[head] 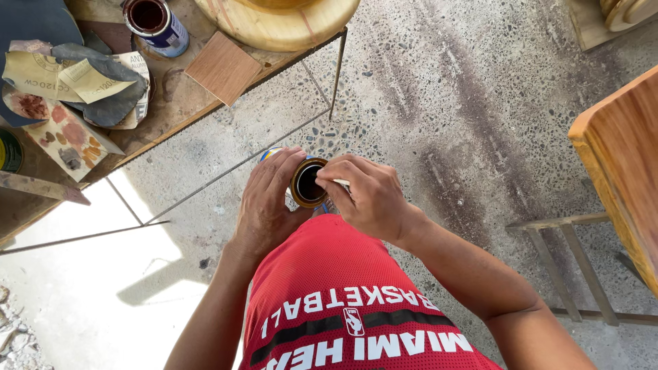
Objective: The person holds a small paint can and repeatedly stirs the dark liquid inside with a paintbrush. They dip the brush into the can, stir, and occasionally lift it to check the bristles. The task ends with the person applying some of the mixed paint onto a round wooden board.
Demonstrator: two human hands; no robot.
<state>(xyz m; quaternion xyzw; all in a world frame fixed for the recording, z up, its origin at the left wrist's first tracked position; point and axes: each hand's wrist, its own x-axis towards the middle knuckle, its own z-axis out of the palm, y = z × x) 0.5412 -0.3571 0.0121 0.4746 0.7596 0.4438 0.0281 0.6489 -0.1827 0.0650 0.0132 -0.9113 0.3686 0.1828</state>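
My left hand [266,200] wraps around a small open tin can [308,183] with a gold rim and dark liquid inside, held over my red mesh shorts [343,301]. At the can's right edge my right hand [367,195] pinches a thin pale object, most of it hidden by my fingers; what it is I cannot tell. Both hands touch the can.
A low wooden table [171,103] at upper left bears a second open tin [156,24], sandpaper sheets [82,82], a small wood square [223,67] and a round wooden piece [281,24]. A varnished wooden piece [620,157] stands at right on speckled concrete floor [445,89].
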